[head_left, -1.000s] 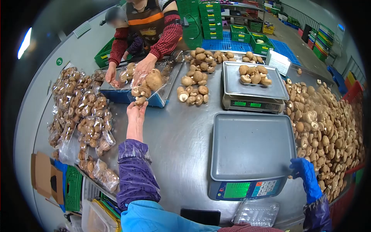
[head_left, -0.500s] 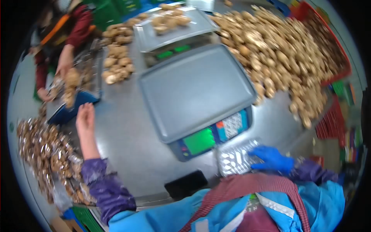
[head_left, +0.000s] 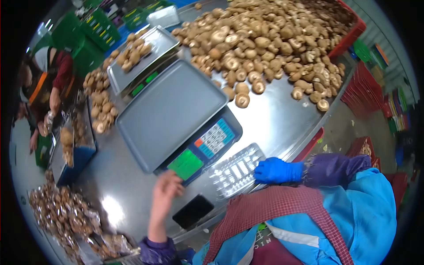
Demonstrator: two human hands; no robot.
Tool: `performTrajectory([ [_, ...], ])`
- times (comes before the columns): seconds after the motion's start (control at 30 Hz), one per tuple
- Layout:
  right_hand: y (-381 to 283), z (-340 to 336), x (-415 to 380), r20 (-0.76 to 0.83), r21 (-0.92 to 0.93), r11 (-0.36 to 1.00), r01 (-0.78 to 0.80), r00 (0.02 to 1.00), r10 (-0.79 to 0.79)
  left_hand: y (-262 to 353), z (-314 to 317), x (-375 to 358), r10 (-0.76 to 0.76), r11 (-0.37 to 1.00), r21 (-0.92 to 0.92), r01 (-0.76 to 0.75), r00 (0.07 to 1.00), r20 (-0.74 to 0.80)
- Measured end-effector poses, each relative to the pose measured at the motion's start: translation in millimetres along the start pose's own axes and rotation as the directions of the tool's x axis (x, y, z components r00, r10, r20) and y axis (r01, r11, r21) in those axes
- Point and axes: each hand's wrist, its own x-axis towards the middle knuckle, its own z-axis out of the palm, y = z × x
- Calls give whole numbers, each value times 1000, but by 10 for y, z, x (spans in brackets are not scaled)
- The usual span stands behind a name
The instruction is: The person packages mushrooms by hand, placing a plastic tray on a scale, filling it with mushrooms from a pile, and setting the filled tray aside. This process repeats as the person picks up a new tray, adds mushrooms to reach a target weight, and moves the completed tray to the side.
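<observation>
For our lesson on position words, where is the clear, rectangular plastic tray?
In the head view, the tray lies below centre, slightly right, on the silvery metal table, between the grey electronic scale and the blue-gloved right hand.

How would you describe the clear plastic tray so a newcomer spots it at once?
On the metal table, find the grey-topped scale. Below its keypad, by the table's near edge, lies the clear plastic tray, with the blue-gloved right hand at its right end. Unlike the flat black slab to its left, it is see-through and ribbed.
</observation>
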Motion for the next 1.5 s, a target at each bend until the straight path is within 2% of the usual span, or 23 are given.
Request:
performTrajectory([
  [0.03,15,32,-24,-24,8,1000,25,999,-24,-214,111,-27,-31,997,73,16,979,199],
  [0.1,22,7,-27,-53,19,999,31,998,-30,-291,500,-119,-230,970,141,199,939,255],
  [0.2,65,89,-37,-43,77,997,12,999,-9,-364,839,-114,-288,957,44,286,933,216],
  [0.33,59,112,-75,-123,306,947,-94,983,137,-270,1059,67,-194,950,277,142,966,170],
  [0.43,125,36,-183,-216,278,960,-45,970,108,-122,1280,166,-96,931,362,41,986,136],
  [0.5,219,-204,-230,-159,201,979,-29,985,62,95,1396,310,-132,933,350,79,983,129],
  [0.57,260,-336,-322,-441,111,993,-49,893,93,328,1543,519,-103,982,164,92,993,61],
  [0.63,372,-352,-440,-474,10,989,-150,870,136,402,1654,760,-170,974,168,151,980,105],
  [0.7,561,-444,-636,-485,-40,925,-379,816,313,639,2075,967,-310,948,-34,318,939,148],
  [0.73,642,-502,-717,-505,-58,905,-421,794,337,654,2268,1044,-316,946,-20,323,936,152],
  [0.8,719,-492,-843,-483,39,895,-445,776,406,569,2580,1193,-359,899,-160,407,896,260],
  [0.9,966,-490,-1063,-478,232,873,-428,732,486,277,2740,1545,-326,917,-141,373,905,273],
  [0.97,1303,-431,-1226,-697,403,803,-440,421,580,244,2777,1676,-338,920,-120,373,910,241],
  [1.03,1627,-472,-1442,-614,231,555,-799,323,720,226,2771,1780,-348,926,-87,368,920,181],
  [1.1,1934,-317,-1608,-513,123,340,-932,234,826,180,2790,1825,-371,923,-43,382,913,169],
  [1.17,2061,-59,-1780,-487,79,345,-935,266,832,156,2872,1843,-393,918,-1,396,913,110],
  [1.23,1977,19,-1890,-168,230,458,-859,428,888,180,2951,1897,-412,911,49,409,904,111],
  [1.3,1665,-540,-2016,256,728,323,-605,677,690,218,3050,1949,-403,915,80,396,910,98],
  [1.37,1502,-1253,-2139,753,556,51,-830,528,393,302,3179,2023,-406,912,103,397,910,87],
  [1.4,1485,-1208,-2274,754,556,47,-830,527,392,338,3248,2067,-408,909,125,397,910,73],
  [1.43,1437,-1118,-2511,524,485,127,-865,404,750,351,3311,2121,-409,909,126,398,910,75],
  [1.47,1428,-1085,-2664,163,385,167,-907,245,956,356,3377,2187,-394,916,131,380,913,105],
  [1.5,1560,-1091,-2787,40,504,120,-855,161,986,357,3446,2258,-377,923,133,361,917,132],
])
